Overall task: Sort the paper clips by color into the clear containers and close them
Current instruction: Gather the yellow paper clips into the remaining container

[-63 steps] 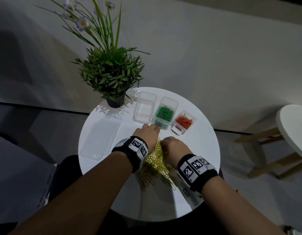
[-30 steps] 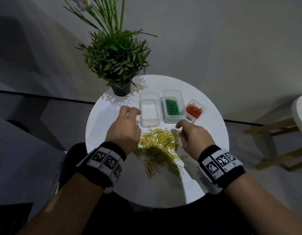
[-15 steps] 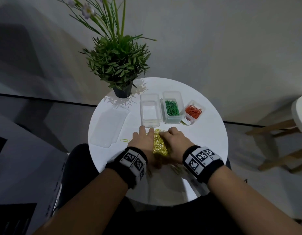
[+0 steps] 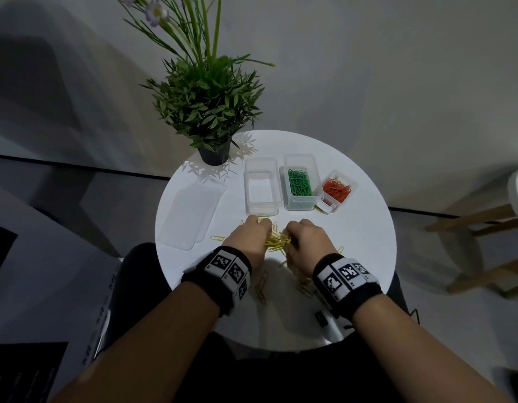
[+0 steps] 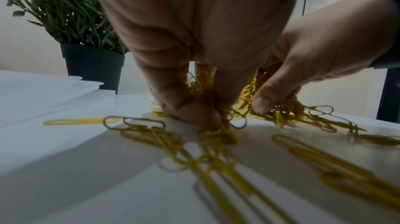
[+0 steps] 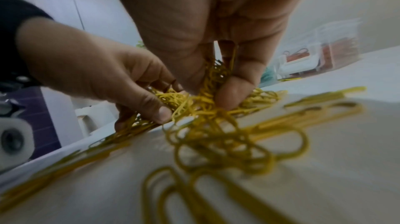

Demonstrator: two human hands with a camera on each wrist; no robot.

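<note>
Paper clips, yellow wire (image 4: 276, 242): a tangled heap is bunched between both hands near the middle of the round white table (image 4: 353, 257); strays are scattered just beside the heap and nearer the person.
Left hand (image 4: 247, 241): fingers are curled down onto the table, a clump of yellow clips is pinched between thumb and fingertips, as seen in the left wrist view.
Right hand (image 4: 305, 242): fingers are curled likewise, the other side of the same heap is gripped; thumb is pressed into the clips in the right wrist view.
Empty clear rectangular plastic container (image 4: 261, 193): nothing is seen inside; it is stood just beyond the hands, judged to be meant for yellow.
Clear container of green paper clips (image 4: 301, 184): filled, open-topped, set just right of the empty one.
Small clear container of orange paper clips (image 4: 337, 190): filled, open-topped, at the right end of the row; one yellow clip appears to lie by its near corner.
Flat clear plastic lids (image 4: 191, 210): laid on the table left of the containers, not fitted; exact count cannot be told.
Done: green and orange are judged sorted.
Left: yellow heap and strays to be moved into the empty container, then all containers to be closed.
Progress: judged a little past halfway.
</note>
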